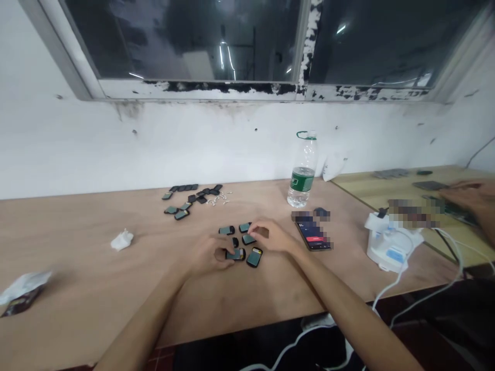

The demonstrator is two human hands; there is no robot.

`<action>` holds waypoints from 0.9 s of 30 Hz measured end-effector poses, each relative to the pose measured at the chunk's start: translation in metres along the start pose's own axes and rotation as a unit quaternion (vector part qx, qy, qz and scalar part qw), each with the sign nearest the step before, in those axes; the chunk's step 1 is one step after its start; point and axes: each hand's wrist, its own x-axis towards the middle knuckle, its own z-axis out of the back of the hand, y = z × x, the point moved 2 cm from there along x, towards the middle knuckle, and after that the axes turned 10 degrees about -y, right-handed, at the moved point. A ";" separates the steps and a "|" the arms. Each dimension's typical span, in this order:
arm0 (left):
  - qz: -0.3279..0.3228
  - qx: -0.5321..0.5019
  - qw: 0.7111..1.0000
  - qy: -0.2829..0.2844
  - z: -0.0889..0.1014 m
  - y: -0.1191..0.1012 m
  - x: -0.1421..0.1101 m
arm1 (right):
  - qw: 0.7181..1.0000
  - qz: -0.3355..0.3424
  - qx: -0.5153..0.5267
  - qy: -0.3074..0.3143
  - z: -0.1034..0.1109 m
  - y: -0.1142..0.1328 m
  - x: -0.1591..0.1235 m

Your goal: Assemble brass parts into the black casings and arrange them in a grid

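Several small rounded black devices with grey-green faces lie in a cluster in the middle of the table. My left hand (212,251) curls at the cluster's left side, thumb and fingers closed at the left end of one small black device (237,254). Part of another lies behind its fingers. My right hand (270,235) reaches in from the right, its fingertips bent together over a second device (248,239); whether they pinch something small is hidden. A further device (254,257) lies tilted just below, and one (225,230) sits at the upper left of the group.
Farther back lie more black pieces (184,188) and small white bits (218,199). A water bottle (301,180) stands near the wall, a phone (312,232) right of my hands. Crumpled tissue (122,240) lies left. A white corded device (389,245) and another person's hand (469,190) are at right.
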 end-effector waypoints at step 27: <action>-0.101 0.029 0.983 -0.150 -0.009 -0.005 0.006 | 0.987 -0.080 0.141 0.009 -0.022 0.005 -0.001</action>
